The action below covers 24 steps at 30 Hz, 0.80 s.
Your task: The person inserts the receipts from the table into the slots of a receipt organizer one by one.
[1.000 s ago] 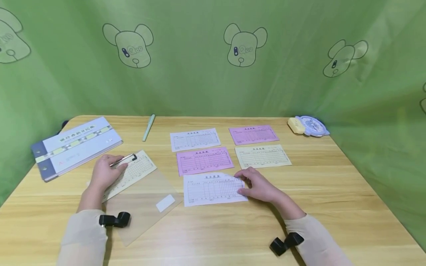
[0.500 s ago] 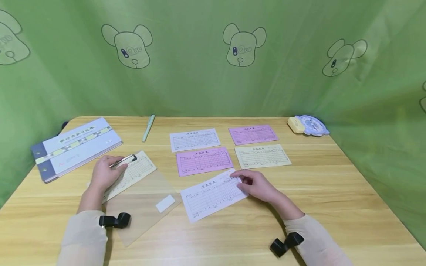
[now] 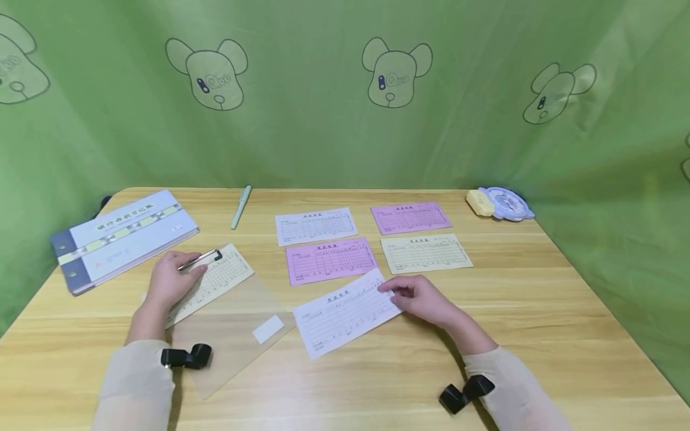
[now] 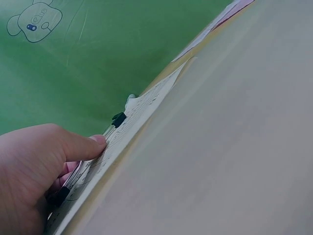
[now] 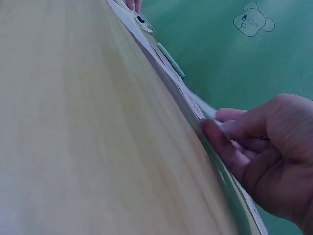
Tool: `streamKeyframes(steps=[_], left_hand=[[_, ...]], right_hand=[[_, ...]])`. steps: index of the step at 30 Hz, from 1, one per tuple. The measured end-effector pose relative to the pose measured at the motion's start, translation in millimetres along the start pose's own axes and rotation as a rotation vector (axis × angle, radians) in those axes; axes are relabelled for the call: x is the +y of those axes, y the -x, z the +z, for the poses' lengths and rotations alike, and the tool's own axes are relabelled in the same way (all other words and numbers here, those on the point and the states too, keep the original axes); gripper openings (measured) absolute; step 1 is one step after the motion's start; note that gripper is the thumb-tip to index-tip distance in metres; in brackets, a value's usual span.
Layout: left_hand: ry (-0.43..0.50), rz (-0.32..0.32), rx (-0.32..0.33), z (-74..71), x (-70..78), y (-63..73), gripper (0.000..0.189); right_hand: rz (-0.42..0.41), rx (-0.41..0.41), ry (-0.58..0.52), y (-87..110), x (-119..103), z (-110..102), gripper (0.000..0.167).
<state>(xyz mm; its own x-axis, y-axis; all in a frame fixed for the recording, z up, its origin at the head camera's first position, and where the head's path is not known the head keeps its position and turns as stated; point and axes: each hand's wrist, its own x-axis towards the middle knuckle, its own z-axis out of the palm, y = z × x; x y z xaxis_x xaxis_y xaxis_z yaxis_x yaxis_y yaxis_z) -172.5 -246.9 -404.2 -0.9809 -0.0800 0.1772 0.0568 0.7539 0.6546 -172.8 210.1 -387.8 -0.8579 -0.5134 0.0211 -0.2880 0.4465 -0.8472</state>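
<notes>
My left hand point(image 3: 175, 278) grips the translucent clipboard point(image 3: 232, 335) at its metal clip point(image 3: 200, 260), with the thumb point(image 4: 93, 144) lying over the clip. A cream printed form point(image 3: 226, 275) lies under that clip. At the centre, my right hand point(image 3: 423, 299) pinches a white printed form point(image 3: 345, 314) by its right end, the paper tilted and slightly raised. Beyond it lie a pink form point(image 3: 331, 261) and another white form point(image 3: 316, 226). To the right of these are a second pink form point(image 3: 411, 218) and a cream form point(image 3: 426, 253).
A blue-white ledger book point(image 3: 126, 236) lies at the left, with a pale green pen point(image 3: 241, 207) farther back. At the back right sit a yellow block point(image 3: 480, 203) and a blue round item point(image 3: 507, 203). A green curtain point(image 3: 312, 137) stands behind the table.
The white form in my right hand has swung round, its left end coming nearer the front, and its right end has risen. My left hand stays on the clipboard.
</notes>
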Motion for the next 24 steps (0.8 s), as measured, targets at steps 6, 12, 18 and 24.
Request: streamKeyframes(steps=[6,12,18,24], left_hand=[[0.002,-0.001,0.001,1.3,-0.4,-0.6,0.039],[0.007,0.002,0.013,1.8,-1.6,-0.8,0.038],[0.011,0.013,0.022,2.4,-2.6,-1.0,0.037],[-0.002,0.029,0.021,3.0,-2.4,-1.0,0.037]], right_hand=[[0.016,0.048,-0.055,1.8,1,-7,0.024],[0.048,0.061,-0.108,1.0,-2,-14,0.024],[0.065,0.059,-0.114,-3.8,-9,-21,0.026],[0.036,0.068,-0.128,-18.8,-18,-15,0.028]])
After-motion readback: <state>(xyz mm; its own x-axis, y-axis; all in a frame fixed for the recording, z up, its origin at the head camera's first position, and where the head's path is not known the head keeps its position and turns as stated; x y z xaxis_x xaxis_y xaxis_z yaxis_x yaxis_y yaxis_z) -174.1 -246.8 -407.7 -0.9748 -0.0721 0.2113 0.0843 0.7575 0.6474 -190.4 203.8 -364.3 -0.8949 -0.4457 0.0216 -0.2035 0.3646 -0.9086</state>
